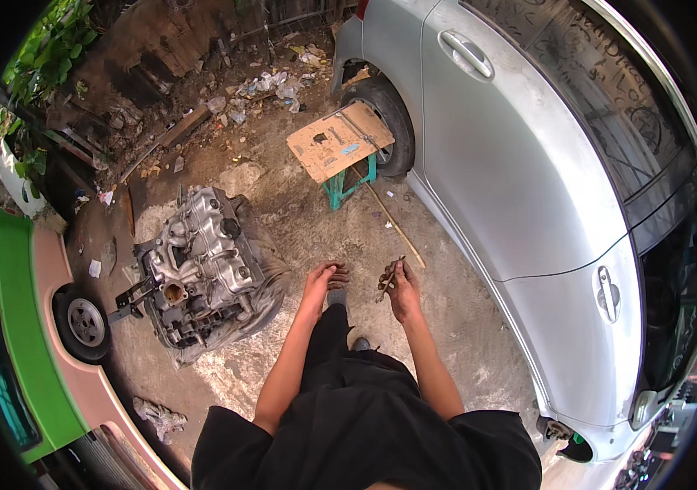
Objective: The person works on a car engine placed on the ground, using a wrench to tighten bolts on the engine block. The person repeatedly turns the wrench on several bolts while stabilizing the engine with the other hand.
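In my right hand (405,292) is a narrow, dark, knobbly metal part (388,280), gripped between thumb and fingers and slanting up to the right. Its exact kind is too small to make out. My left hand (325,282) is held a little to the left of it, fingers apart and loosely bent, with nothing seen in them. Both hands are in front of my body, over the concrete. To the left of my left hand, a greasy car engine (205,269) rests on a dark covering on the ground.
A silver car (520,163) fills the right side. Ahead, a cardboard sheet (339,140) with tools lies on a green stool (335,192); a wooden stick (397,224) lies beside it. A green and pink vehicle (26,327) stands left. Litter (271,86) covers the far ground. A rag (160,418) lies lower left.
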{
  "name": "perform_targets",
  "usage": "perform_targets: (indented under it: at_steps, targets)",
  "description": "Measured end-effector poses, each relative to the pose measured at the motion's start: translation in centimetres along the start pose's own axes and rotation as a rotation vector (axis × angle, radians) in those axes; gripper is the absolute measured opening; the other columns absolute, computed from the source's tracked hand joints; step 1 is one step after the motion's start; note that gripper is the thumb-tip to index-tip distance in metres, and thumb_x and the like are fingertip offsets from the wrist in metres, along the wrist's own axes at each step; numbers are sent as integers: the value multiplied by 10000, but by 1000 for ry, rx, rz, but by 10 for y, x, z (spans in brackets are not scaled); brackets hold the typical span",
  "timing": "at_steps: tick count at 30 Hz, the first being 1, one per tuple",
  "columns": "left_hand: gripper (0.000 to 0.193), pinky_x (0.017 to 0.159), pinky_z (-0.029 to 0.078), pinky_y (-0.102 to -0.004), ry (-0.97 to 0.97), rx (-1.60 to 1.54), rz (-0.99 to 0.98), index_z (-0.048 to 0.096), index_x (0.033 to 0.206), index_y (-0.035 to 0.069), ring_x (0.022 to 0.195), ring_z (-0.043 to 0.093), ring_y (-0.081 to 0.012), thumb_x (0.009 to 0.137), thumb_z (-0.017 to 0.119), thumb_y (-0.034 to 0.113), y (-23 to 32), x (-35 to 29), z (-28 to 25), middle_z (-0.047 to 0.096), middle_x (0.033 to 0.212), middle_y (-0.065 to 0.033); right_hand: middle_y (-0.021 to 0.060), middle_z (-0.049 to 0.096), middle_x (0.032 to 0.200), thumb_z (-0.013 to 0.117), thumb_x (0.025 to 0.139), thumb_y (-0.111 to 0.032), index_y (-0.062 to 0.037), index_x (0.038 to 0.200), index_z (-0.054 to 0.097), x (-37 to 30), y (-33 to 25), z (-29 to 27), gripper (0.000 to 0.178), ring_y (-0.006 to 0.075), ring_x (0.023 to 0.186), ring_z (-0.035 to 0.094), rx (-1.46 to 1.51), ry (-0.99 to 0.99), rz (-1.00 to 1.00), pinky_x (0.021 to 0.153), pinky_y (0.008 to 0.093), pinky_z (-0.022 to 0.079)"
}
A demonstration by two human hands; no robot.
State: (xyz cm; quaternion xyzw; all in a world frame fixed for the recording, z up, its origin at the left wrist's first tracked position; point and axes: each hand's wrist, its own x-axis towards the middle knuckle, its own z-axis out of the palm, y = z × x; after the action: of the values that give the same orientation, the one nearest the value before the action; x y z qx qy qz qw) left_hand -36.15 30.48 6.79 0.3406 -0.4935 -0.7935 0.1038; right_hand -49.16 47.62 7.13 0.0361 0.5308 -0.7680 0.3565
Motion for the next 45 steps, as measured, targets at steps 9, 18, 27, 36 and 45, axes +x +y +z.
perform_targets:
  at_steps: [9,18,27,36,45]
  targets:
    - [281,821,514,-327,-128,-7,-120,616,1192,30,951,701,-207,1020,477,203,-42,-91,-9,712,1085,-117,-46,399,689,515,1048,-371,-66,1029,575,-115,13,-15,312,46,521,311,12,58,80,473,220,274]
    - [293,860,511,-340,-491,164,-143,607,1196,9,975,692,-216,1011,476,195,-53,-135,-62,704,1095,-129,-19,507,728,464,1043,-265,3,1219,612,-232,106,-1,353,52,513,340,156,323,-63,469,211,284]
    - [291,851,504,-331,-434,290,-241,613,1197,31,969,692,-202,1019,464,207,-36,-226,-270,707,1092,-112,-3,478,732,410,1039,-221,37,1262,589,-320,260,123,385,58,522,361,339,372,45,449,209,297]
    - [290,849,498,-330,-402,365,-202,620,1183,29,961,686,-200,1029,437,193,-44,-301,-395,708,1078,-108,50,508,789,339,1085,-240,-36,1206,521,-400,351,198,299,89,561,344,277,263,75,486,225,309]
    - [268,825,503,-325,-381,403,-287,622,1171,42,947,693,-193,1013,456,182,-48,-387,-469,714,1070,-102,81,523,812,370,1044,-157,-64,1168,500,-486,430,236,202,98,544,350,403,426,116,467,235,299]
